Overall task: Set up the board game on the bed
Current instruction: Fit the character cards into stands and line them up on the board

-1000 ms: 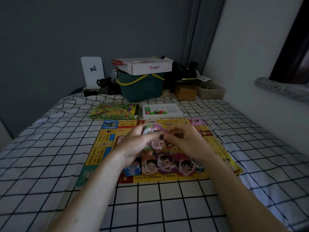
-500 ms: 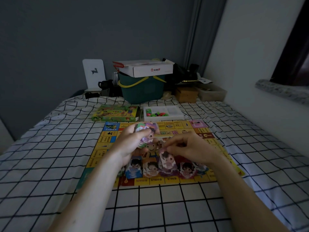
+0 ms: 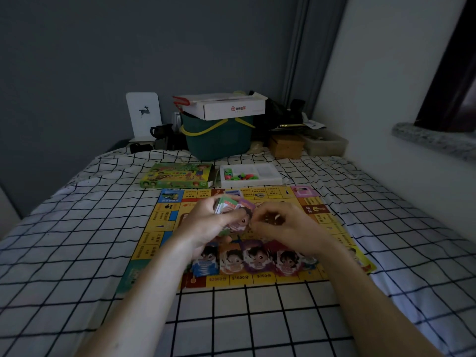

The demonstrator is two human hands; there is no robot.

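Left hand (image 3: pixel 208 222) gripping the cards (image 3: pixel 230 206); right hand (image 3: pixel 280 225) pinching one.
Board (image 3: pixel 159 228) lying open on the bed (image 3: pixel 64 240), four piles dealt; more remaining.

This is a bedroom in a home. A bed (image 3: pixel 77 253) with a white, black-gridded sheet fills the floor of the view, hemmed by a grey wall at 11 o'clock and a white wall at 3 o'clock. A grey curtain (image 3: pixel 301 60) hangs in the corner at 1 o'clock, and a stone window sill (image 3: pixel 432 137) juts out at 2 o'clock. Household clutter sits at 12 o'clock: a green bucket (image 3: pixel 219 140) topped by a white cardboard box (image 3: pixel 226 109).
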